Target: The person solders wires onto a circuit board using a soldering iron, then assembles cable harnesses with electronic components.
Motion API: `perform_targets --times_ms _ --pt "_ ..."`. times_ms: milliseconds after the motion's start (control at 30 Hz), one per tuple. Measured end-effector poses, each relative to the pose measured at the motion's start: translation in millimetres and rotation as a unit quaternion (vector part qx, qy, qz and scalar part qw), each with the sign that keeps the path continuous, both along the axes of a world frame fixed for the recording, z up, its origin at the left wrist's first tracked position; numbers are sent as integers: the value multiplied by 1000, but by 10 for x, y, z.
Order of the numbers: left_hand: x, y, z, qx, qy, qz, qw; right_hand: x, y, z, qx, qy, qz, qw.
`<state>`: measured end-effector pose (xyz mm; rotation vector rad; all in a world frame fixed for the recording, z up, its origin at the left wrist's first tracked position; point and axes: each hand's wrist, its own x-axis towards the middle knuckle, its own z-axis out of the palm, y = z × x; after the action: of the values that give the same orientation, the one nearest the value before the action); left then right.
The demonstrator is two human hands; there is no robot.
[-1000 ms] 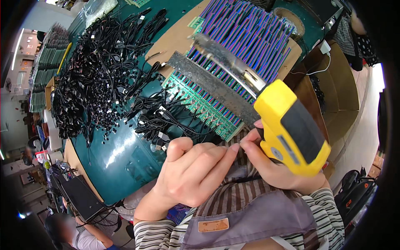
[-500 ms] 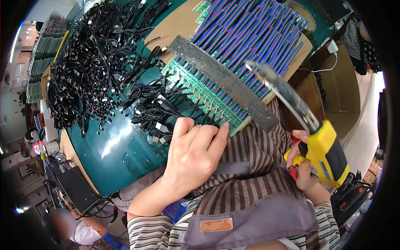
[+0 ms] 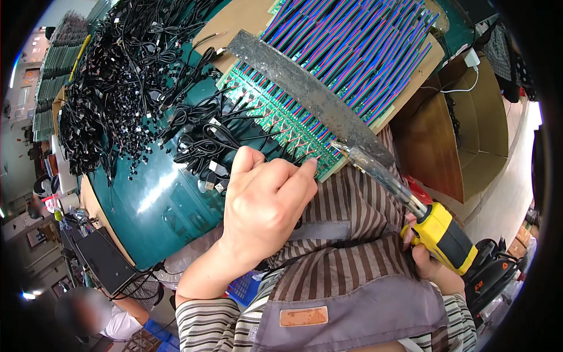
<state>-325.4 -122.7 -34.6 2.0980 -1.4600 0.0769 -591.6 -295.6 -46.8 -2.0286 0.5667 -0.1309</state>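
Yellow-handled soldering iron gripped in right hand, fingers wrapped shut around the yellow grip low at the right; long metal shaft slanting up and left, tip at the near edge of the green circuit boards. Left hand curled into a loose fist, index fingertip and thumb pinched together at the same board edge, just beside the iron's tip; whatever sits in the pinch too small to tell. Boards in a row on a brown cardboard sheet, with a dull grey metal bar laid across them diagonally. Beyond the bar, red, blue and purple wires in parallel bundles fanning toward the upper right. Black cables heaped in a large tangle at the upper left, some strands reaching the boards. All of it on a glossy teal bench. Striped brown shirt and grey apron at the lower edge. Open cardboard box to the right of the bench. Another person, seated low, at the bottom left.
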Motion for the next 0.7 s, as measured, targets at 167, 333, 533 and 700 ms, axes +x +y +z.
perform_targets --times_ms 167,333,533,700 --pt "-40 -25 15 -17 57 59 996 10 6 -54 6 -31 -4 1000" --pt "-130 -5 200 -11 298 91 950 178 -83 92 93 35 121 988" --pt "-295 62 271 -20 664 82 743 996 168 248 263 -33 81 961" --pt "-341 58 244 -32 677 101 728 1123 188 294 286 22 114 951"
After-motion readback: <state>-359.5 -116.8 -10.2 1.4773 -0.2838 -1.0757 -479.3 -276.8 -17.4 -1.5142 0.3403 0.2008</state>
